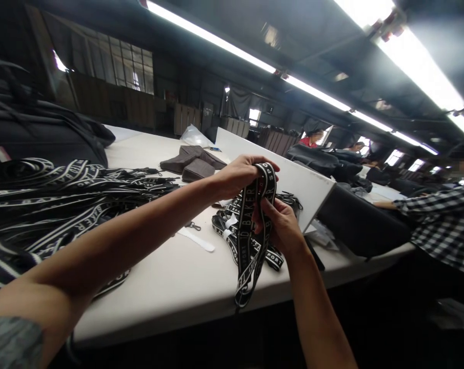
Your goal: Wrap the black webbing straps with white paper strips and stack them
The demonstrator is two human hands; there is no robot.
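A black webbing strap (245, 230) with white lettering and white edge lines hangs in a folded loop above the table's front edge. My left hand (239, 174) is closed over the top of the loop. Lower down, my right hand (284, 223) pinches the strap's right-hand length from the side. Right behind it on the table lie several bundled straps (224, 237) of the same kind, one with a white band wrapped round it. The held strap and my right hand hide part of these bundles.
A large heap of loose straps (85, 205) covers the left of the white table (158, 292), beside a black bag (43, 133). Dark folded fabric pieces (191, 161), a metal clip (194, 226) and a white strip (197, 240) lie nearby. A white divider (285, 174) stands behind; a person in checks (443, 220) works at right.
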